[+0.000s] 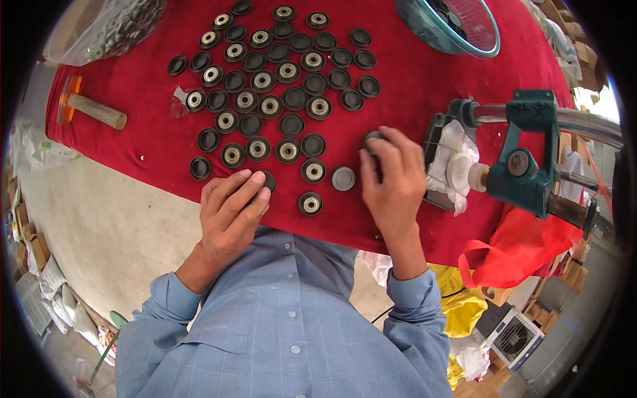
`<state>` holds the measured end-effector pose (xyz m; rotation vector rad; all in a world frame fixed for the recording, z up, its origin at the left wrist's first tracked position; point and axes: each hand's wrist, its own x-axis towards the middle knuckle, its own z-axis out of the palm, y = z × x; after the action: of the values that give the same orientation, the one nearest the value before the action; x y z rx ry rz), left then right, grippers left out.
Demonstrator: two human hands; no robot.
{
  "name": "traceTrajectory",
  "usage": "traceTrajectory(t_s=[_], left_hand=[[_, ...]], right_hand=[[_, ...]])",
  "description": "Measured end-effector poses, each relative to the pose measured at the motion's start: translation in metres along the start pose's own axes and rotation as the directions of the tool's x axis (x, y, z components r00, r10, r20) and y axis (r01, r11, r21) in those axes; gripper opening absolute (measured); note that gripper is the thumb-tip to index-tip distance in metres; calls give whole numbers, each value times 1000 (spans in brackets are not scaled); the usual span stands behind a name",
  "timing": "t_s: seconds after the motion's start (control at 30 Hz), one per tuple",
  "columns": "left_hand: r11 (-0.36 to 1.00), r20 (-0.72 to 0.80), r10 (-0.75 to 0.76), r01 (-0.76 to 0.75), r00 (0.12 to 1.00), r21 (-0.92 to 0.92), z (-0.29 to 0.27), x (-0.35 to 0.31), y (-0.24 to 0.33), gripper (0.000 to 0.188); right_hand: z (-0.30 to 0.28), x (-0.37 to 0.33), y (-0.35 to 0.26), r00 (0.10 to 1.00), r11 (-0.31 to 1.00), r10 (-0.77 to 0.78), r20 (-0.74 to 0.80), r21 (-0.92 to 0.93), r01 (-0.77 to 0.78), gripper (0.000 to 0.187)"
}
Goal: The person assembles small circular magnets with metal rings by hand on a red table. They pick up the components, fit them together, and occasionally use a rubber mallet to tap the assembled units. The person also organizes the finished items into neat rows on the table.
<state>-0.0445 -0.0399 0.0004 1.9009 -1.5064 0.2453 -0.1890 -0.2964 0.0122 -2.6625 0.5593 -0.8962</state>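
My left hand (232, 209), at the table's near edge, has its fingers curled over a black round cap (269, 182); part of the cap is hidden beneath them. My right hand (395, 176) pinches another black round cap (373, 138) between thumb and fingers. Between my hands lies a grey-faced disc (343, 178), touched by neither. Beside it sit black caps with a metal ball bearing in the centre, such as one bearing cap (310, 203) near the edge. Beyond, several rows mix bearing caps (270, 106) with plain hollow black caps (291, 125).
A green press (531, 152) with a cloth-wrapped pad (458, 169) stands at the right. A teal basket (488, 40) with dark parts is at the back right. Far left are a wooden-handled mallet (98, 111) and a clear bag (126, 33) of small parts. A red bag (524, 242) hangs right.
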Motion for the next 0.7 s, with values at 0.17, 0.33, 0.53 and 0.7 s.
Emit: traceTrajectory(t_s=[0.17,0.33,0.53,0.7], left_hand=[[998,-20,-6,5,1000,-58,3,-7,-3,38],[960,-31,-180,168,983,-224,3,-5,0,37],[877,-75,-416,378,906,-296,-2,6,8,32],[588,17,-703,594,711,-550,-5,5,13,30]], right_hand=[[2,17,-1,996,994,73,-59,-79,-78,30],[5,25,-45,991,976,18,133,214,-46,34],[13,28,-57,950,985,39,311,148,-89,33],[14,29,-61,918,959,153,365,169,-227,37]])
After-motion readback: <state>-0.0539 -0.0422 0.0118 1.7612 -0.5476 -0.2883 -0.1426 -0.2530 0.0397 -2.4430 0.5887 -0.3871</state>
